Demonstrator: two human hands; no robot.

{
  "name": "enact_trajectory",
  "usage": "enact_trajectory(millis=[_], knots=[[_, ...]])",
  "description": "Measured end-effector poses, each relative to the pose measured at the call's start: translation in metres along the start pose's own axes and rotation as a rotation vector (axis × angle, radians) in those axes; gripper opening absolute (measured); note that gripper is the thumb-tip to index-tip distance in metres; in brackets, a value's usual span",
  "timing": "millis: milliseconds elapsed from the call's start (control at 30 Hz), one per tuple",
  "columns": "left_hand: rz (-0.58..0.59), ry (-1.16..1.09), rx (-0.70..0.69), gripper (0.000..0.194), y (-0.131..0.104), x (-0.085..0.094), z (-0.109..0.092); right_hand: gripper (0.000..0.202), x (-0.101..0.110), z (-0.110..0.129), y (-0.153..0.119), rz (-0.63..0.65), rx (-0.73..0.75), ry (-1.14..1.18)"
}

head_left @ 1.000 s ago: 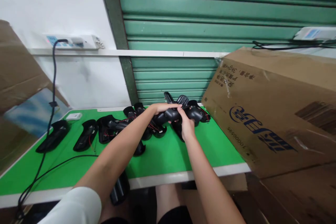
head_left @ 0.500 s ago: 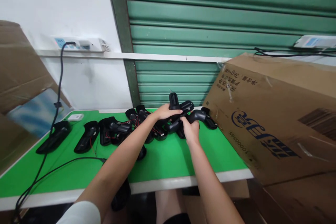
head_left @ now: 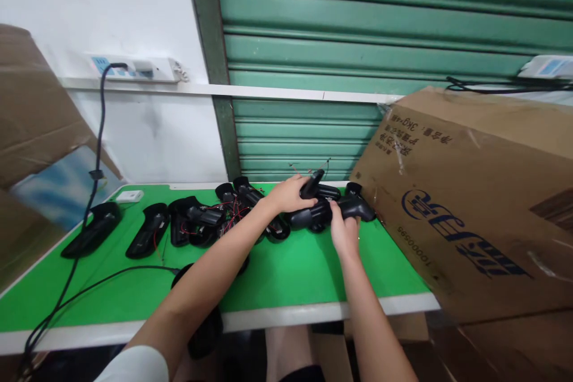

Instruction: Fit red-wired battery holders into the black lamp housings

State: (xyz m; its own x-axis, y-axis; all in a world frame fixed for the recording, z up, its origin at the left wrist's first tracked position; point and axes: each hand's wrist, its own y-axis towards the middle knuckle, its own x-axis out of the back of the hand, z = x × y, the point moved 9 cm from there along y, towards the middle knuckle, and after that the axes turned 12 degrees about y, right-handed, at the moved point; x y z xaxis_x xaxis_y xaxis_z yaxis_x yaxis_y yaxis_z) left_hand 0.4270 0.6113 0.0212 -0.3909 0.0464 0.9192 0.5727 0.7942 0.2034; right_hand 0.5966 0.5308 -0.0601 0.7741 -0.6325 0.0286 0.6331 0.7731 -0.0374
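Black curved plastic housings lie in a loose pile at the far side of the green-topped table (head_left: 286, 277). My left hand (head_left: 289, 196) is closed around a black plastic housing piece (head_left: 312, 184) tilted upward above the pile; thin wires stick up behind it. To its right, my right hand (head_left: 344, 231) grips a curved black housing (head_left: 358, 208), thumb on top. Between the hands lies another black housing (head_left: 308, 216), close to both. Left of my left hand, several open housings (head_left: 230, 215) show tangled red wires. My fingers hide parts of the held pieces.
Separate black housings (head_left: 149, 231) lie at the left beside a black cable (head_left: 101, 149) from a wall power strip (head_left: 134, 70). A small white box (head_left: 129, 196) sits at the back. A large carton (head_left: 447, 203) borders the right side; a green shutter (head_left: 313, 131) stands behind.
My right hand has moved right with its curved housing. The piece in my left hand has turned from upright to a slant, and thin wires now show above it.
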Motion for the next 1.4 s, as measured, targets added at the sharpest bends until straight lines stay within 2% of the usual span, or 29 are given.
enact_trajectory(millis=[133, 200, 300, 400, 467, 567, 667, 733, 800, 833, 900, 933, 1000, 1067, 1133, 1200, 1267, 1333, 1400], knots=[[-0.009, 0.168, -0.073, 0.077, 0.003, -0.008, -0.007, 0.062, 0.006, -0.012, -0.004, 0.056, -0.07, -0.018], [0.005, 0.177, -0.1, 0.08, 0.006, -0.014, -0.005, 0.059, 0.007, -0.02, -0.01, 0.099, -0.123, 0.005], [0.014, 0.155, -0.166, 0.088, 0.012, -0.018, -0.003, 0.06, 0.01, -0.028, -0.024, 0.143, -0.224, 0.162], [0.092, 0.133, -0.183, 0.099, 0.015, -0.02, -0.003, 0.057, 0.013, -0.025, -0.038, 0.193, -0.254, 0.242], [0.184, 0.142, -0.165, 0.108, 0.014, -0.02, -0.006, 0.052, 0.019, -0.016, -0.042, 0.219, -0.196, 0.113], [0.303, 0.163, -0.114, 0.117, 0.008, -0.012, -0.014, 0.04, 0.035, 0.004, -0.039, 0.175, -0.016, -0.294], [0.419, 0.212, 0.018, 0.111, -0.003, 0.006, -0.018, 0.045, 0.049, 0.026, -0.042, 0.099, 0.159, -0.656], [0.431, 0.233, 0.045, 0.095, -0.011, 0.026, -0.025, 0.048, 0.054, 0.039, -0.057, 0.024, 0.265, -0.683], [0.41, 0.28, 0.049, 0.078, -0.02, 0.049, -0.032, 0.044, 0.053, 0.053, -0.088, -0.063, 0.438, -0.564], [0.403, 0.309, 0.049, 0.073, -0.026, 0.06, -0.035, 0.038, 0.04, 0.056, -0.109, 0.008, 0.544, -0.497], [0.373, 0.366, 0.039, 0.07, -0.036, 0.081, -0.043, 0.028, -0.003, 0.056, -0.164, 0.312, 0.784, -0.369], [0.34, 0.383, 0.021, 0.067, -0.041, 0.092, -0.048, 0.027, -0.022, 0.051, -0.19, 0.411, 0.862, -0.342], [0.242, 0.377, -0.048, 0.06, -0.05, 0.114, -0.062, 0.036, -0.051, 0.036, -0.229, 0.441, 0.934, -0.338], [0.184, 0.346, -0.08, 0.057, -0.063, 0.13, -0.071, 0.053, -0.079, 0.017, -0.251, 0.456, 0.906, -0.349], [0.147, 0.343, -0.048, 0.056, -0.082, 0.138, -0.068, 0.063, -0.103, 0.002, -0.264, 0.505, 0.88, -0.354], [0.153, 0.331, 0.021, 0.055, -0.112, 0.132, -0.055, 0.055, -0.117, -0.003, -0.27, 0.542, 0.882, -0.354], [0.112, 0.311, 0.14, 0.056, -0.151, 0.121, -0.035, 0.042, -0.124, 0.0, -0.272, 0.623, 0.912, -0.335], [0.068, 0.297, 0.253, 0.054, -0.196, 0.099, -0.012, 0.028, -0.119, 0.01, -0.266, 0.692, 0.937, -0.283], [0.025, 0.289, 0.313, 0.049, -0.237, 0.069, 0.005, 0.007, -0.104, 0.023, -0.248, 0.649, 0.933, -0.227]])
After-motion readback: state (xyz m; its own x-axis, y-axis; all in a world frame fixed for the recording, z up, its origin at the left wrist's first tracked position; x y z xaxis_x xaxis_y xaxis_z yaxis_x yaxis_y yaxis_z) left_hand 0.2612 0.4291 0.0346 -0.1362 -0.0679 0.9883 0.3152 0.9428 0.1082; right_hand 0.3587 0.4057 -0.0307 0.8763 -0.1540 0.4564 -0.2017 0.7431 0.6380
